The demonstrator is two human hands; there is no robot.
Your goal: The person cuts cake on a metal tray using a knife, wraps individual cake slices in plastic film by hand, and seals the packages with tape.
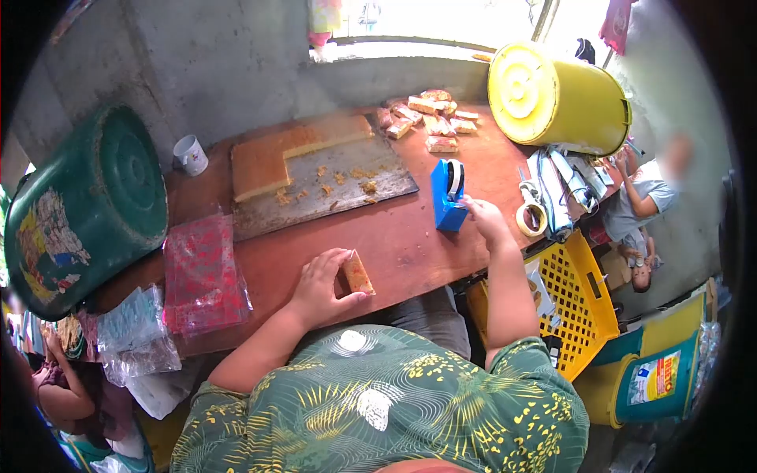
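Note:
My left hand (319,288) lies on the wooden table with thumb and fingers closed around a small wrapped cake slice (359,273). At the front edge of a blue tape dispenser (448,206), my right hand (489,221) has its fingertips pinched together, apparently on the tape's end; the tape itself is too small to make out. A dark tray (347,202) behind the hands carries crumbs and an L-shaped piece of sheet cake (260,169). Several wrapped slices (440,124) are piled at the back of the table.
Red-printed plastic wrappers (206,268) and clear bags (138,327) lie at left, below a green drum (95,213). A white mug (190,155) stands near the wall. A yellow bucket (560,98), a tape roll (531,219) and a yellow crate (579,296) are at right. Other people sit at both sides.

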